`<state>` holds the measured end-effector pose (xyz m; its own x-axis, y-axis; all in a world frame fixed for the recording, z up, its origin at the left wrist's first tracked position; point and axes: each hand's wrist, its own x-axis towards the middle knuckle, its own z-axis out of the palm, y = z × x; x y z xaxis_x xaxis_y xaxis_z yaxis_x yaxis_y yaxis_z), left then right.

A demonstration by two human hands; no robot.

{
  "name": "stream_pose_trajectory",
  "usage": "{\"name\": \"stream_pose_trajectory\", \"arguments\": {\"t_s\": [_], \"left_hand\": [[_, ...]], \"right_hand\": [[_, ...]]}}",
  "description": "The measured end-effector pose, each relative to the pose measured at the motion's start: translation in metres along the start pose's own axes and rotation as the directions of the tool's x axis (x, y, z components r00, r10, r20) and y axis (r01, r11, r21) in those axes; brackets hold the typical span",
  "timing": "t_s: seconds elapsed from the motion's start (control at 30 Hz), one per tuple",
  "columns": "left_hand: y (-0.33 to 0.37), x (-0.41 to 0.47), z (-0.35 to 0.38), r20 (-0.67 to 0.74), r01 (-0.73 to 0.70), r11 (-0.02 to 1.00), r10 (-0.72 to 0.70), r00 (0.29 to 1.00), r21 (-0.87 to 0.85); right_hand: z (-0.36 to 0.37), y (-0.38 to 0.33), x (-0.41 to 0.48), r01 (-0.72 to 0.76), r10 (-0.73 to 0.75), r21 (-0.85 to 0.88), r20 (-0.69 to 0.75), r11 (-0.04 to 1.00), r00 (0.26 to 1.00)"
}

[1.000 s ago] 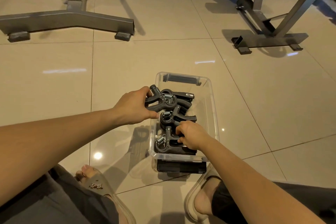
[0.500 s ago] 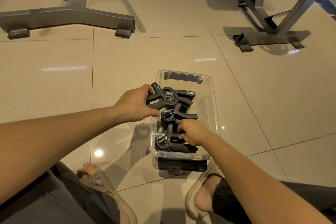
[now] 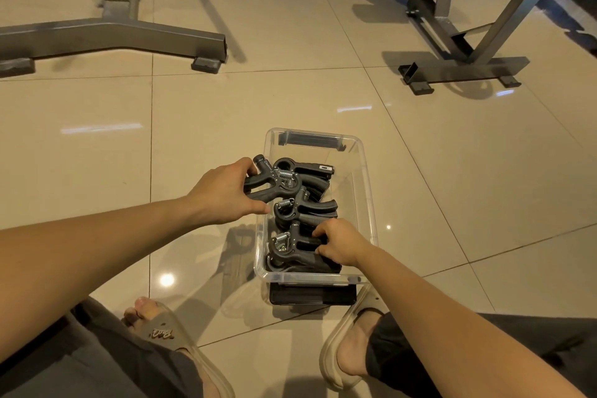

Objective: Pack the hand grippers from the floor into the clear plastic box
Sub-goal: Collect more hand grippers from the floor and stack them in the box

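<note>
Glossy tiled floor [image 3: 452,187] shows no loose pieces in view; the clear plastic box [image 3: 370,203] sits on it between the person's feet, already crowded with dark hand grippers [image 3: 303,208]. Over the box's left rim the left hand [image 3: 223,194] grips 1 gripper [image 3: 274,182] by its handles, barely moved from 1 second ago and not yet released; the right hand [image 3: 339,244] stays curled on the nearest gripper [image 3: 290,245]. Little has shifted, so this looks like the last piece being fitted in; metal frames [image 3: 113,39] stand well beyond.
</note>
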<state>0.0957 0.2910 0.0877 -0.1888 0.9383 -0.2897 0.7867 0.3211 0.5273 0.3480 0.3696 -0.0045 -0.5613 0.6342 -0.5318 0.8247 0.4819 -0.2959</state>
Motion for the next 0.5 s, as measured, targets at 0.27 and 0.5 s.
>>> {"name": "stream_pose_trajectory", "arguments": {"t_s": [0.27, 0.5], "left_hand": [[0.0029, -0.0006, -0.0014, -0.005, -0.014, 1.0, 0.014, 1.0, -0.011], [0.0002, 0.0009, 0.0026, 0.016, -0.018, 1.0, 0.018, 1.0, -0.004]], "right_hand": [[0.0027, -0.0058, -0.0011, 0.096, -0.107, -0.147, -0.07, 0.985, 0.992], [0.0027, -0.0039, 0.0018, 0.067, -0.067, -0.005, -0.07, 0.998, 0.995]]}}
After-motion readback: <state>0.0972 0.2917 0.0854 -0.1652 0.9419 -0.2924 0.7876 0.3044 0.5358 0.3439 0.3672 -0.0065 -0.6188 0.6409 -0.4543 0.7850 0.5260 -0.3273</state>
